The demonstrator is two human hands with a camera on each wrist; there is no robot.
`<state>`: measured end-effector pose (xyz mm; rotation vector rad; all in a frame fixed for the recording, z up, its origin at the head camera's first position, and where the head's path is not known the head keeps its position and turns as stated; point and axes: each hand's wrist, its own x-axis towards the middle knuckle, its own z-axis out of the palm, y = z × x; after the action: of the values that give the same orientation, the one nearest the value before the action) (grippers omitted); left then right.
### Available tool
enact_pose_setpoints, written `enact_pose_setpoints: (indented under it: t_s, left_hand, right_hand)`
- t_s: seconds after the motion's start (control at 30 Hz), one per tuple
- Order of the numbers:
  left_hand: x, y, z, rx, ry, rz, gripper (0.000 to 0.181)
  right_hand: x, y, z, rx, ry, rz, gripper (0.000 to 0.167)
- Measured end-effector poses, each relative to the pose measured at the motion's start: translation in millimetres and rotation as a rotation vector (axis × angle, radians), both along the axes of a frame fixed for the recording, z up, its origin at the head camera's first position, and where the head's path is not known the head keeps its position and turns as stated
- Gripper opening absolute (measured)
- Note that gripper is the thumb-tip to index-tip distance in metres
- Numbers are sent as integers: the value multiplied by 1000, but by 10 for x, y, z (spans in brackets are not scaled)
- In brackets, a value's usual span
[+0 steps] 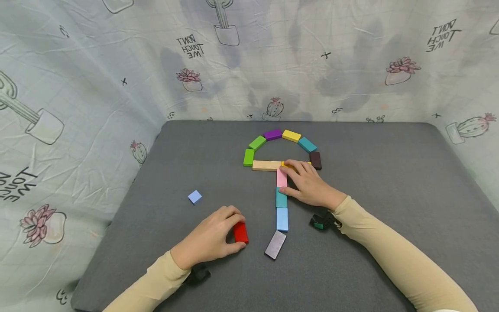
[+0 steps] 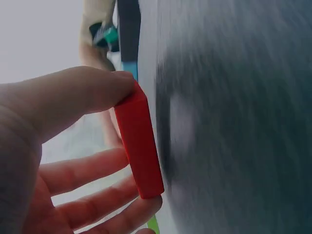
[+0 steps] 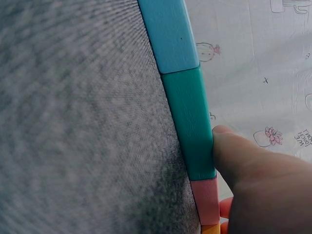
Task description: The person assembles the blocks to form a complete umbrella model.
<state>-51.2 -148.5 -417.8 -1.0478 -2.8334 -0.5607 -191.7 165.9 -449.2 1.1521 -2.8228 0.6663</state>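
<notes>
My left hand pinches a red block between thumb and fingertips, just above or at the table; the left wrist view shows the red block's long side. My right hand lies over a straight column of blocks. Its thumb touches the teal block, and other fingertips reach the pink block and an orange-yellow block, partly hidden by the hand. Below the teal one lies a light blue block. A greyish lilac block slants off the column's near end.
An arch of green, purple, yellow, teal and dark brown blocks curves behind a pale wooden block. A small light blue block lies apart at left on the grey table. Patterned cloth hangs behind.
</notes>
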Motion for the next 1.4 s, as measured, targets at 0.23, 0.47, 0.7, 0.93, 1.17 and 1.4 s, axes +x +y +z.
enact_pose_setpoints:
  t_s: [0.23, 0.47, 0.7, 0.93, 1.17, 1.4]
  left_hand:
    - [28, 215, -2, 5, 7, -30, 44]
    - [34, 302, -34, -31, 23, -49, 43]
    - [48, 354, -41, -50, -1, -66, 48]
    - [63, 388, -31, -77, -10, -73, 50]
    - [67, 440, -45, -74, 47, -80, 51]
    - [76, 470, -74, -76, 82, -76, 49]
  right_hand:
    - [1, 7, -9, 6, -11, -9, 67]
    - [0, 4, 1, 7, -18, -11, 67]
    - [-7, 4, -5, 4, -14, -9, 67]
    - [-10, 0, -4, 3, -3, -3, 67]
    - [0, -3, 25, 3, -9, -8, 67]
    - [3, -4, 30, 6, -11, -8, 67]
